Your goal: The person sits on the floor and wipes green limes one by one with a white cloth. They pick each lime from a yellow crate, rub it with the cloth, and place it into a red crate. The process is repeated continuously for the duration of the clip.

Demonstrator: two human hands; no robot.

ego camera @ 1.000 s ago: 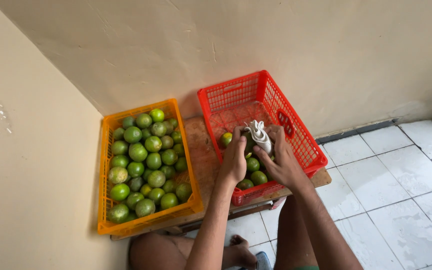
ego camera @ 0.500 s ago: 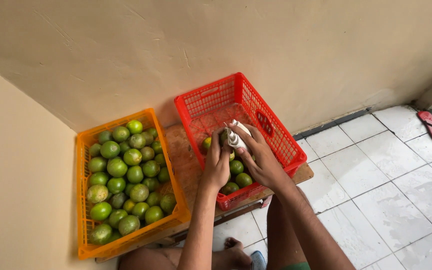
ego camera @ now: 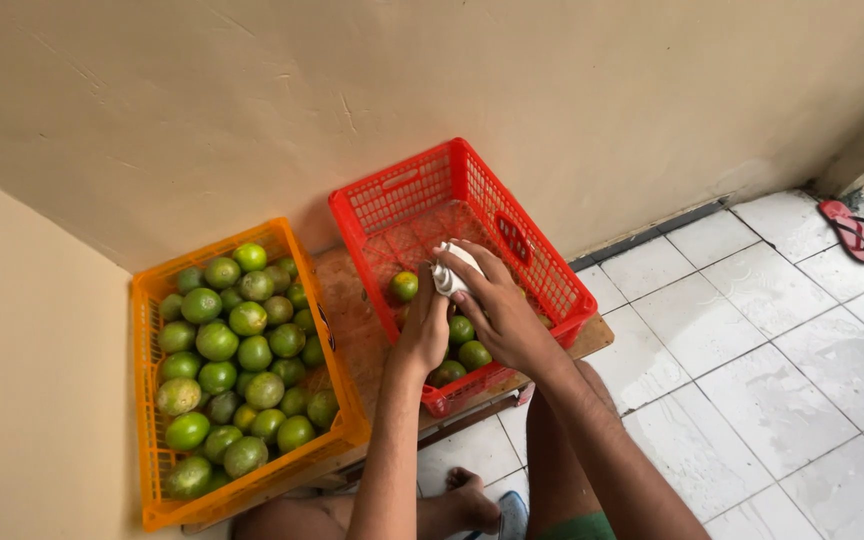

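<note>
Both my hands are over the red plastic crate (ego camera: pixel 407 185). My right hand (ego camera: pixel 497 300) is closed around a white cloth (ego camera: pixel 449 272) that it presses against something in my left hand (ego camera: pixel 424 325). What my left hand grips is hidden behind the fingers and the cloth. A few green citrus fruits (ego camera: pixel 469 343) lie in the crate's near end, and one more (ego camera: pixel 405 286) sits just left of my hands. The orange crate (ego camera: pixel 152 300) to the left is full of several green citrus fruits (ego camera: pixel 237 350).
Both crates rest on a low wooden board (ego camera: pixel 352 320) against a beige wall. White floor tiles (ego camera: pixel 752 330) spread to the right, with a red sandal (ego camera: pixel 849 229) at the far right. My bare foot (ego camera: pixel 472 500) and legs show at the bottom.
The view has shifted, so crates and hands appear lower and further left. My hands stay together over the red crate, still working the cloth.
</note>
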